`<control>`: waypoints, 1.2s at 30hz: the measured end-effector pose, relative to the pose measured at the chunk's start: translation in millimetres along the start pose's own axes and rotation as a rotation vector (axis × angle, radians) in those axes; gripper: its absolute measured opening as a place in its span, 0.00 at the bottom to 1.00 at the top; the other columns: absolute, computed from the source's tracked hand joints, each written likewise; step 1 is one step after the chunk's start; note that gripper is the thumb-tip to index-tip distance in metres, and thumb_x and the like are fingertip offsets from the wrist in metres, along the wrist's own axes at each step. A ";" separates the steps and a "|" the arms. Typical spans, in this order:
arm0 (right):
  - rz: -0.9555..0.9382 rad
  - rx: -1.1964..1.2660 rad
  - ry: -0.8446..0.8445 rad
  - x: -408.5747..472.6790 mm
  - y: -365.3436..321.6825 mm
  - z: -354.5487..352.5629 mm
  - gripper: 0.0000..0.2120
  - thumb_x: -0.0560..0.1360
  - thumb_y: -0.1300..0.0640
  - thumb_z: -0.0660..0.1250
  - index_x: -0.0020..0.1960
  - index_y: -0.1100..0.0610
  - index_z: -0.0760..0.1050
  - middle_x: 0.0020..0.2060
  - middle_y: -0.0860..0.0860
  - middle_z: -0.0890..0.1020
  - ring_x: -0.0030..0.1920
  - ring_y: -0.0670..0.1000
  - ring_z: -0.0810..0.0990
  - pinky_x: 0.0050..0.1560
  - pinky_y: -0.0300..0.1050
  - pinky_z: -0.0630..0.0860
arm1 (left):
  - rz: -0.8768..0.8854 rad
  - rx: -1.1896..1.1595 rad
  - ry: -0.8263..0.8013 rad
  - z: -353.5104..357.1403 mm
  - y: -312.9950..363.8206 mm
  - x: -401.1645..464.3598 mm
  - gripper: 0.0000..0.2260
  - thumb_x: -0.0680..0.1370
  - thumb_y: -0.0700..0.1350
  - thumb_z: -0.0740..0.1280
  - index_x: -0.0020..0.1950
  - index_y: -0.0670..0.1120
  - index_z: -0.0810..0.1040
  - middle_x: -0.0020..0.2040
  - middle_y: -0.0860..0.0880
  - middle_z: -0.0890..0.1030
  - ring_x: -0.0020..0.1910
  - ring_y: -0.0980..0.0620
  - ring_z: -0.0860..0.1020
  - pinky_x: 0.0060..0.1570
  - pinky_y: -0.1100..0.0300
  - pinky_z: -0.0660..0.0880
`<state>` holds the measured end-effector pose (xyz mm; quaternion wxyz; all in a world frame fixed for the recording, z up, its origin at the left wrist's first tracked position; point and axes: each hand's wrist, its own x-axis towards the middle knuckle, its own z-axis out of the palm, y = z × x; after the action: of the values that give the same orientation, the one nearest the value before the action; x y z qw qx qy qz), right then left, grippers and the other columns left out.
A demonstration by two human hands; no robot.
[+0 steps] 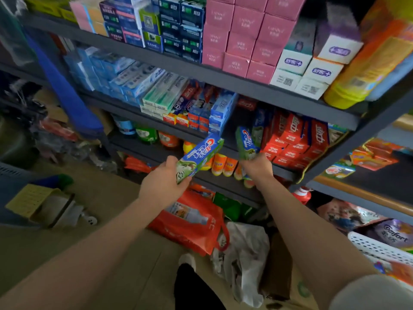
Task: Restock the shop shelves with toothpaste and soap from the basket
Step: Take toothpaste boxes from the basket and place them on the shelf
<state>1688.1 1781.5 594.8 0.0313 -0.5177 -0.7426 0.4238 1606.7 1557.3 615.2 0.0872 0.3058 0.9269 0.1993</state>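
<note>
Both forearms ran up from the bottom edge toward the dark grey metal shelving unit [223, 79], each hand carrying one carton. L hand [164, 182] gripped the near end of a blue-and-green cardboard Crest toothpaste box [199, 156], fingers curled under it, thumb on top; its long axis rose up and to the right, far end aimed at the middle shelf. R hand [257, 167] clasped the bottom of a second blue-and-green Crest toothpaste box [244, 142], held nearly upright, top end tilted slightly left. That top end was level w/ the dark gap on the middle shelf, between the stacked pale-blue toothpaste cartons [221, 113] on the left and the red toothpaste cartons [292, 139] on the right. R box was nearer the gap, just in front of it; L box stood a little lower and to the left, apart from the shelf edge. My reading: R box goes in first, but must be tipped flat, long axis pointing into the shelf, to match its neighbours. White perforated plastic basket [380, 247] lay low at right, well apart from both hands. Orange plastic carrier bag [192, 229] sat on the floor beneath L wrist.
</note>
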 end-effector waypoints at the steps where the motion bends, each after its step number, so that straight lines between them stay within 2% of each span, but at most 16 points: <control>1: 0.003 0.002 -0.012 18.2 -5.2 2.5 0.27 0.62 0.49 0.64 0.55 0.66 0.74 0.48 0.60 0.82 0.45 0.59 0.80 0.37 0.42 0.71 | 0.015 0.003 -0.007 4.0 2.9 13.2 0.19 0.75 0.54 0.65 0.58 0.44 0.66 0.50 0.44 0.79 0.45 0.44 0.79 0.33 0.58 0.70; 3: 0.002 -0.014 -0.042 45.5 -14.1 8.3 0.25 0.67 0.50 0.66 0.58 0.65 0.71 0.48 0.59 0.82 0.44 0.58 0.80 0.37 0.42 0.71 | 0.023 0.006 -0.027 14.3 8.7 38.9 0.19 0.74 0.54 0.65 0.58 0.45 0.66 0.50 0.44 0.79 0.47 0.43 0.79 0.36 0.56 0.71; 5: -0.003 -0.018 -0.060 60.5 -18.7 13.8 0.25 0.70 0.51 0.67 0.61 0.64 0.67 0.46 0.57 0.80 0.38 0.53 0.78 0.34 0.42 0.73 | 0.004 0.008 -0.058 26.2 16.6 61.9 0.19 0.75 0.54 0.65 0.58 0.45 0.65 0.51 0.44 0.79 0.48 0.42 0.79 0.38 0.55 0.72; 7: 0.025 0.059 -0.057 71.2 -14.5 18.7 0.26 0.71 0.53 0.69 0.62 0.62 0.63 0.46 0.56 0.78 0.36 0.52 0.75 0.31 0.41 0.69 | -0.016 0.034 -0.082 38.6 24.9 82.6 0.19 0.75 0.55 0.64 0.59 0.45 0.65 0.52 0.44 0.78 0.49 0.41 0.79 0.41 0.53 0.74; 10: 0.012 0.123 -0.066 73.9 -4.6 22.6 0.26 0.70 0.54 0.71 0.62 0.62 0.63 0.49 0.54 0.74 0.41 0.52 0.75 0.35 0.39 0.69 | -0.040 0.120 -0.125 55.5 37.7 103.1 0.21 0.76 0.55 0.62 0.62 0.44 0.63 0.55 0.43 0.76 0.51 0.39 0.79 0.43 0.51 0.75; 12: -0.033 0.134 -0.069 72.2 4.2 23.1 0.31 0.67 0.54 0.74 0.64 0.63 0.65 0.57 0.56 0.73 0.53 0.54 0.75 0.41 0.36 0.74 | -0.038 0.170 -0.183 68.3 47.3 113.9 0.23 0.78 0.55 0.59 0.65 0.42 0.60 0.58 0.41 0.74 0.51 0.38 0.79 0.41 0.51 0.74; 14: -0.109 0.038 -0.109 66.2 13.1 19.7 0.36 0.66 0.55 0.76 0.68 0.61 0.63 0.63 0.56 0.68 0.62 0.54 0.69 0.56 0.40 0.72 | -0.034 0.158 -0.224 81.1 58.4 125.8 0.23 0.79 0.55 0.58 0.66 0.40 0.59 0.59 0.40 0.73 0.51 0.38 0.78 0.39 0.52 0.73; 15: -0.167 -0.033 -0.151 62.0 16.6 17.5 0.37 0.66 0.56 0.75 0.69 0.59 0.61 0.64 0.55 0.66 0.64 0.54 0.68 0.60 0.45 0.72 | -0.043 0.133 -0.233 86.5 63.8 132.7 0.23 0.79 0.54 0.58 0.66 0.39 0.59 0.59 0.39 0.73 0.51 0.38 0.78 0.38 0.52 0.72; 18: -0.267 -0.258 -0.249 51.2 22.0 16.2 0.32 0.72 0.59 0.68 0.72 0.56 0.58 0.69 0.57 0.61 0.61 0.60 0.74 0.58 0.54 0.74 | -0.073 -0.032 -0.305 101.1 70.7 154.5 0.25 0.78 0.53 0.61 0.66 0.38 0.60 0.62 0.38 0.71 0.55 0.39 0.76 0.41 0.52 0.72; 22: -0.317 -0.591 -0.133 46.5 13.8 24.8 0.26 0.75 0.66 0.61 0.71 0.57 0.58 0.72 0.57 0.55 0.58 0.63 0.76 0.53 0.53 0.75 | 0.062 -0.353 -0.386 106.0 51.2 165.2 0.25 0.73 0.53 0.69 0.63 0.42 0.67 0.58 0.43 0.74 0.55 0.44 0.76 0.51 0.52 0.76; 25: -0.338 -0.703 -0.054 47.2 0.0 32.1 0.28 0.73 0.72 0.59 0.71 0.59 0.59 0.73 0.57 0.55 0.60 0.61 0.74 0.51 0.54 0.77 | 0.220 -0.279 -0.398 99.2 27.2 156.5 0.28 0.74 0.51 0.68 0.69 0.43 0.64 0.63 0.44 0.70 0.58 0.45 0.75 0.54 0.54 0.74; 28: -0.305 -0.702 -0.001 57.3 -10.1 34.5 0.29 0.71 0.73 0.59 0.71 0.60 0.60 0.73 0.55 0.58 0.61 0.60 0.73 0.52 0.54 0.78 | 0.421 -0.033 -0.301 92.5 7.9 146.2 0.24 0.77 0.48 0.64 0.71 0.47 0.61 0.68 0.47 0.64 0.51 0.47 0.79 0.42 0.53 0.78; 30: -0.277 -0.674 0.035 66.3 -13.9 34.9 0.32 0.70 0.75 0.60 0.71 0.59 0.60 0.73 0.53 0.58 0.61 0.60 0.73 0.52 0.54 0.78 | 0.611 0.094 -0.127 92.7 2.0 146.3 0.22 0.74 0.46 0.68 0.66 0.49 0.67 0.65 0.49 0.68 0.39 0.48 0.81 0.25 0.58 0.77; 31: -0.268 -0.661 0.043 69.5 -15.0 34.6 0.33 0.70 0.76 0.59 0.72 0.59 0.59 0.73 0.52 0.57 0.61 0.60 0.74 0.52 0.54 0.78 | 0.667 0.150 -0.100 93.2 2.4 147.6 0.22 0.71 0.44 0.72 0.63 0.48 0.72 0.63 0.48 0.72 0.35 0.49 0.81 0.20 0.61 0.73; 34: -0.253 -0.619 0.056 68.3 -11.6 35.8 0.33 0.71 0.74 0.59 0.73 0.56 0.57 0.75 0.50 0.55 0.62 0.60 0.73 0.51 0.54 0.78 | 0.725 0.266 -0.058 97.4 10.2 155.9 0.21 0.64 0.42 0.77 0.56 0.46 0.79 0.56 0.47 0.80 0.25 0.51 0.78 0.15 0.65 0.66; 36: -0.273 -0.617 0.092 58.3 -2.2 38.1 0.27 0.74 0.69 0.60 0.71 0.56 0.59 0.75 0.51 0.56 0.63 0.59 0.73 0.50 0.53 0.76 | 0.753 0.279 -0.074 99.9 18.3 163.3 0.22 0.61 0.40 0.78 0.54 0.46 0.80 0.55 0.48 0.81 0.21 0.51 0.74 0.15 0.65 0.65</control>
<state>1641.1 1804.9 549.0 -0.0370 -0.4173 -0.8960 0.1470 1514.5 1700.6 526.0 -0.0012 0.6400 0.7644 0.0784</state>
